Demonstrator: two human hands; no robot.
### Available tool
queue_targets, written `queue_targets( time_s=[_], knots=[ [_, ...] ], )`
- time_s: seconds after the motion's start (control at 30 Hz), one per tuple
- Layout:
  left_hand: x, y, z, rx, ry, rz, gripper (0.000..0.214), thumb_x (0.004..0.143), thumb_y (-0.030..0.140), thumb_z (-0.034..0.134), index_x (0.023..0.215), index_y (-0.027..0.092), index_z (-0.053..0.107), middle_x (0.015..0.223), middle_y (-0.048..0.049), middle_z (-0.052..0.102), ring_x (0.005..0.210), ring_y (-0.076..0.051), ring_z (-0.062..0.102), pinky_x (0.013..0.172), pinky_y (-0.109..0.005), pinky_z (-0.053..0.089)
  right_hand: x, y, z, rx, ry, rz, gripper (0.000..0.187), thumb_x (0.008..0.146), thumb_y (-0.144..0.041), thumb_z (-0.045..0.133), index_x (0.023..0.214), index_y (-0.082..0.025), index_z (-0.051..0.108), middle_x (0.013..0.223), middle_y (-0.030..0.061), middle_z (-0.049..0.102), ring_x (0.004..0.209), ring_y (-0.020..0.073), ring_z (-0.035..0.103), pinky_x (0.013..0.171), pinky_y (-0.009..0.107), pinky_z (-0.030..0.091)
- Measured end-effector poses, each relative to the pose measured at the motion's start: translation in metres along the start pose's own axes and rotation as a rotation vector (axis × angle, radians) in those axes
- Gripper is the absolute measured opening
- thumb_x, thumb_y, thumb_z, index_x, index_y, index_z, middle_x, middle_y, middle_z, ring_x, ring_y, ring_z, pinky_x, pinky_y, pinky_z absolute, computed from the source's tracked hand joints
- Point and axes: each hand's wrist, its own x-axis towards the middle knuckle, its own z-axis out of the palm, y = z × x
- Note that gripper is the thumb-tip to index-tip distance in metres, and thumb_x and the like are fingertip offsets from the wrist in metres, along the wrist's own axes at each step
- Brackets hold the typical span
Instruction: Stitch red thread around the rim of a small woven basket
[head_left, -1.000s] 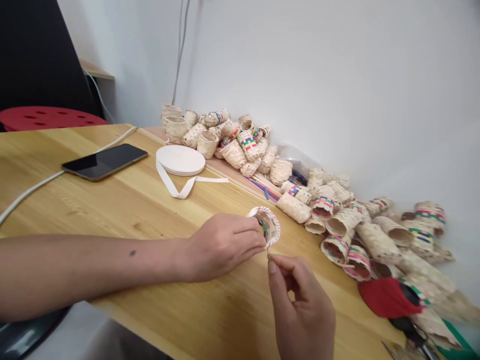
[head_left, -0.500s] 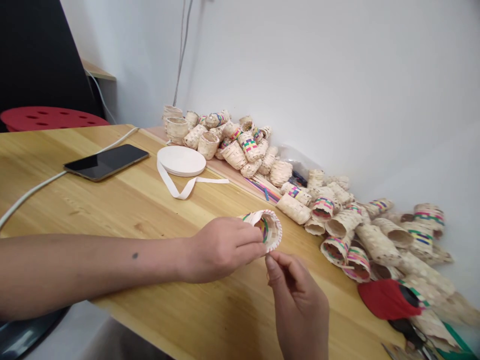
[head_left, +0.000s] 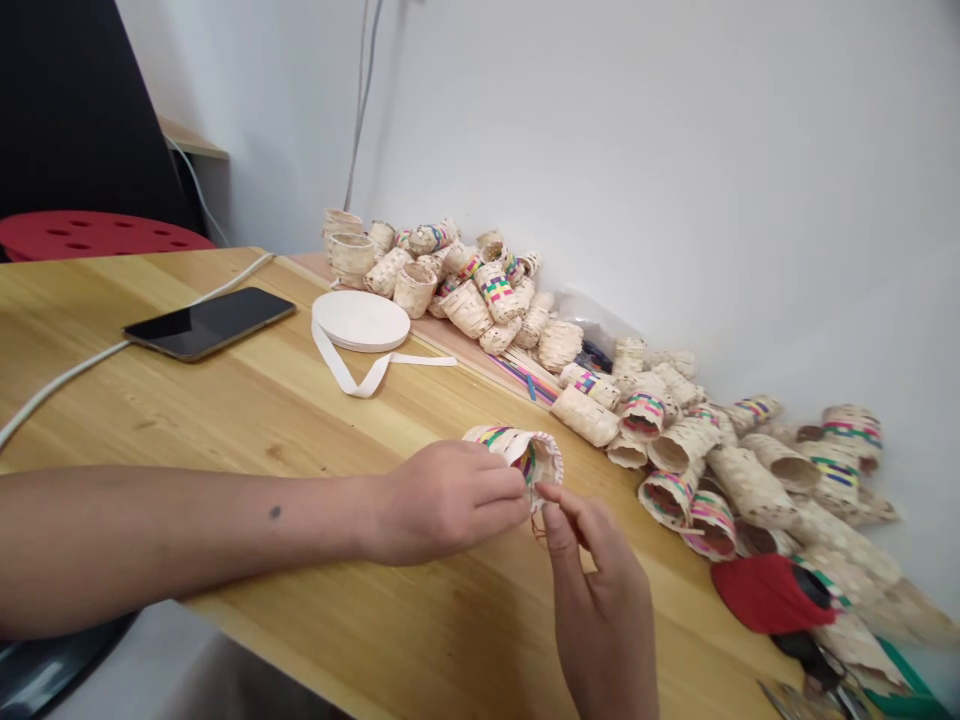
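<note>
A small woven basket (head_left: 491,435) with coloured strips lies on its side above the wooden table, its mouth turned to the right. Red and white stitches run around its white-edged rim (head_left: 557,460). My left hand (head_left: 450,500) is closed around the basket's near side and covers much of it. At the lower rim, the thumb and index finger of my right hand (head_left: 600,590) come together; whatever is between them is too small to make out. A loose reddish thread (head_left: 537,525) hangs below the rim, close to those fingertips.
Many more woven baskets (head_left: 690,440) are piled along the wall. A roll of white ribbon (head_left: 361,320) and a phone (head_left: 210,322) lie on the table (head_left: 247,420). A red cloth item (head_left: 769,595) and scissors (head_left: 847,700) sit at lower right. A red stool (head_left: 97,232) stands behind.
My right fingertips have moved slightly up against the rim's lower edge. The basket has tilted a little, showing more of its coloured side, and the reddish thread hangs looser and more visible.
</note>
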Motion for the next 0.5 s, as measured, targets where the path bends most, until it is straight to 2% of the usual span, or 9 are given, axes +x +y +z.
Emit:
queue_targets(
  time_s=[0.1, 0.2, 0.27, 0.33, 0.43, 0.5],
  knots=[
    [-0.001, 0.002, 0.002, -0.031, -0.057, -0.025, 0.036, 0.100, 0.019, 0.031, 0.076, 0.015, 0.058, 0.071, -0.0008, 0.058, 0.064, -0.013, 0.047, 0.061, -0.026, 0.035, 0.002, -0.001, -0.004, -0.038, -0.042, -0.047, 0.019, 0.092, -0.036, 0.051, 0.091, -0.024, 0.066, 0.077, -0.0001, 0.060, 0.074, 0.0160, 0.055, 0.068, 0.028, 0.041],
    [0.000, 0.006, 0.003, -0.045, -0.050, -0.022, 0.037, 0.100, 0.019, 0.031, 0.074, 0.016, 0.056, 0.070, 0.0000, 0.057, 0.063, -0.012, 0.046, 0.060, -0.026, 0.034, 0.002, -0.006, -0.003, -0.063, -0.063, -0.025, 0.021, 0.092, -0.036, 0.052, 0.079, -0.023, 0.062, 0.071, -0.0015, 0.055, 0.068, 0.0151, 0.051, 0.062, 0.026, 0.038],
    [0.001, 0.008, 0.003, -0.034, -0.044, -0.005, 0.037, 0.100, 0.020, 0.032, 0.073, 0.016, 0.056, 0.069, -0.0001, 0.056, 0.063, -0.013, 0.046, 0.059, -0.027, 0.033, 0.004, -0.013, -0.003, -0.067, 0.020, -0.022, 0.021, 0.092, -0.034, 0.051, 0.077, -0.022, 0.059, 0.071, -0.0015, 0.054, 0.068, 0.0147, 0.051, 0.061, 0.026, 0.038],
    [0.001, 0.007, 0.002, -0.014, -0.060, 0.001, 0.037, 0.100, 0.020, 0.033, 0.073, 0.016, 0.058, 0.069, 0.0000, 0.057, 0.063, -0.013, 0.047, 0.059, -0.028, 0.033, 0.007, -0.022, -0.006, -0.024, 0.163, -0.073, 0.016, 0.092, -0.029, 0.051, 0.079, -0.022, 0.057, 0.077, -0.0004, 0.055, 0.073, 0.0150, 0.053, 0.066, 0.027, 0.041],
    [0.000, 0.001, 0.002, 0.034, -0.074, 0.002, 0.038, 0.101, 0.022, 0.032, 0.078, 0.016, 0.061, 0.073, -0.0006, 0.060, 0.066, -0.014, 0.049, 0.061, -0.028, 0.034, 0.007, -0.032, -0.021, 0.215, 0.398, -0.210, 0.011, 0.093, -0.023, 0.050, 0.083, -0.023, 0.055, 0.085, 0.0019, 0.057, 0.084, 0.0183, 0.057, 0.080, 0.036, 0.046],
    [-0.001, -0.006, 0.002, 0.094, -0.060, -0.018, 0.036, 0.100, 0.021, 0.033, 0.081, 0.016, 0.063, 0.076, -0.0014, 0.061, 0.068, -0.014, 0.050, 0.060, -0.028, 0.034, 0.000, -0.030, -0.037, 0.309, 0.379, -0.229, 0.014, 0.096, -0.026, 0.043, 0.088, -0.025, 0.055, 0.088, 0.0031, 0.059, 0.084, 0.0201, 0.060, 0.081, 0.043, 0.050]
  ],
)
